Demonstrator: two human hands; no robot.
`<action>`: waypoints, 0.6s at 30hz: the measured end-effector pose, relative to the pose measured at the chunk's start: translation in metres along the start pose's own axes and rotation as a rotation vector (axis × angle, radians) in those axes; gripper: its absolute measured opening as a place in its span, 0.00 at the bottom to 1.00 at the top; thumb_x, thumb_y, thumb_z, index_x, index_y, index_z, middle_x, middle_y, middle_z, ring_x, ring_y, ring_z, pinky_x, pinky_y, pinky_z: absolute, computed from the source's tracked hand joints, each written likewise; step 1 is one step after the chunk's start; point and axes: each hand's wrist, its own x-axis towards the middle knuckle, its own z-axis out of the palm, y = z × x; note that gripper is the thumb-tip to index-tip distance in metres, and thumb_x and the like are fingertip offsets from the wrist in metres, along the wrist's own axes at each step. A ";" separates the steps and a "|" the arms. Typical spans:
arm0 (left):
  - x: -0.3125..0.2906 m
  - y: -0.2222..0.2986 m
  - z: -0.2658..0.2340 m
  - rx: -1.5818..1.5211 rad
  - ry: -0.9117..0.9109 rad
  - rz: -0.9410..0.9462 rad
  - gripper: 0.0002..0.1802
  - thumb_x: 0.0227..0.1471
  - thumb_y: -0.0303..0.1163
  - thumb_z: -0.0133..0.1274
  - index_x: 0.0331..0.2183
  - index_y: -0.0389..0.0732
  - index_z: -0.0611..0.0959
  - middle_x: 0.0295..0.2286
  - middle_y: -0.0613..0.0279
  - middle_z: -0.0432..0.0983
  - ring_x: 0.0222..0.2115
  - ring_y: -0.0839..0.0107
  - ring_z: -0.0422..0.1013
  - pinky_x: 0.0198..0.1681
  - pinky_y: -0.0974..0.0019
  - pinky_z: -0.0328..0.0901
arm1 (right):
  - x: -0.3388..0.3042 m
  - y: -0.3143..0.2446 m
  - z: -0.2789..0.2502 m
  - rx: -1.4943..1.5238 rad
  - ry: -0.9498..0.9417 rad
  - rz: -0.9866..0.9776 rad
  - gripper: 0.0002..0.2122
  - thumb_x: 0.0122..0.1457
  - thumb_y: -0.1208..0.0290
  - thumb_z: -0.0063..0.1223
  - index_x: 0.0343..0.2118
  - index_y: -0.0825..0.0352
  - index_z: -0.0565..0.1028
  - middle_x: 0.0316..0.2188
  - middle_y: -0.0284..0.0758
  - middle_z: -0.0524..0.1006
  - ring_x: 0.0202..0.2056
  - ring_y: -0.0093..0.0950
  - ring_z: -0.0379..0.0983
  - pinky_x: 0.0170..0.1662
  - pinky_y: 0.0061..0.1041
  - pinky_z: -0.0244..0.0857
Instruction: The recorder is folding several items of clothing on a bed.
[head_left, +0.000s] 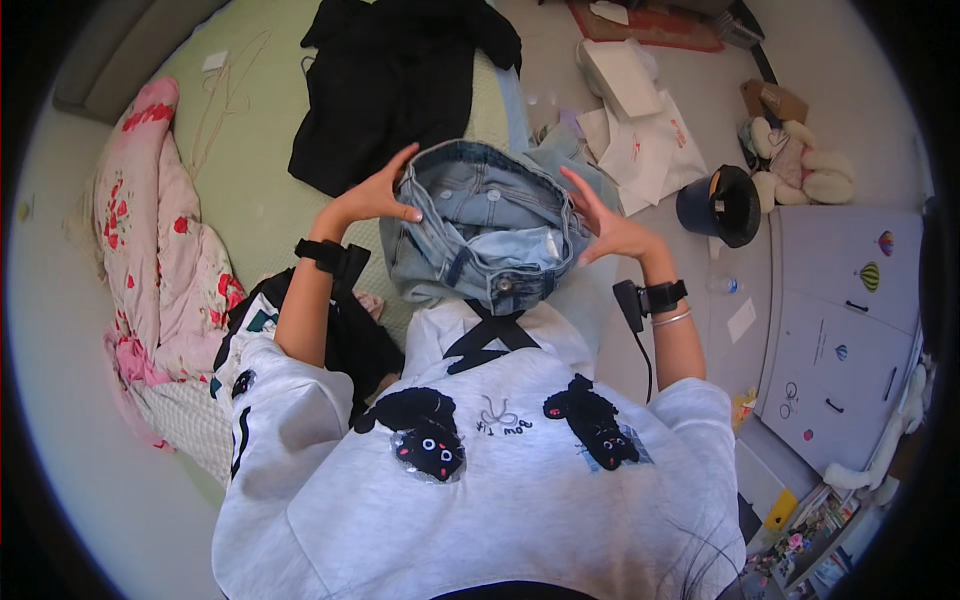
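Note:
A pair of light blue jeans (pixel 425 270) is in front of my body, its waistband spread into a wide ring with the metal button at the near side. My left hand (pixel 378 195) holds the waistband's left side, thumb on the rim and index finger stretched along it. On the opposite side my right hand (pixel 615 228) grips the band, thumb and index finger spread apart; its other fingers are partly hidden. The inside of the jeans, with pale pocket cloth, shows between my hands. Both wrists carry black straps with small devices.
A black garment (pixel 400 90) lies on the green bed (pixel 235 130) beyond the jeans. A pink floral quilt (pixel 150 260) is at the left. To the right are a dark bin (pixel 700 205), white bags (pixel 650 150), a plush toy (pixel 800 165) and a white cabinet (pixel 840 320).

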 end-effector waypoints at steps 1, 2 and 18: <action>0.001 0.003 -0.001 -0.070 -0.091 0.003 0.53 0.24 0.43 0.67 0.52 0.37 0.60 0.51 0.57 0.56 0.50 0.68 0.55 0.55 0.68 0.47 | 0.001 0.001 0.001 -0.004 0.001 -0.006 0.37 0.34 0.68 0.66 0.51 0.65 0.60 0.51 0.37 0.61 0.54 0.29 0.54 0.55 0.26 0.47; -0.002 0.006 -0.007 -0.060 -0.182 -0.115 0.50 0.24 0.38 0.67 0.51 0.35 0.62 0.49 0.58 0.61 0.48 0.71 0.58 0.53 0.71 0.50 | 0.004 0.001 0.005 -0.115 0.045 0.070 0.38 0.34 0.69 0.66 0.52 0.66 0.59 0.50 0.35 0.62 0.52 0.27 0.55 0.55 0.26 0.48; 0.041 0.274 -0.101 0.505 0.462 0.595 0.15 0.43 0.37 0.56 0.34 0.39 0.77 0.27 0.65 0.74 0.29 0.77 0.69 0.33 0.72 0.63 | -0.025 -0.274 -0.083 -0.972 1.093 -0.762 0.09 0.51 0.71 0.53 0.35 0.68 0.73 0.29 0.28 0.75 0.30 0.16 0.68 0.34 0.16 0.62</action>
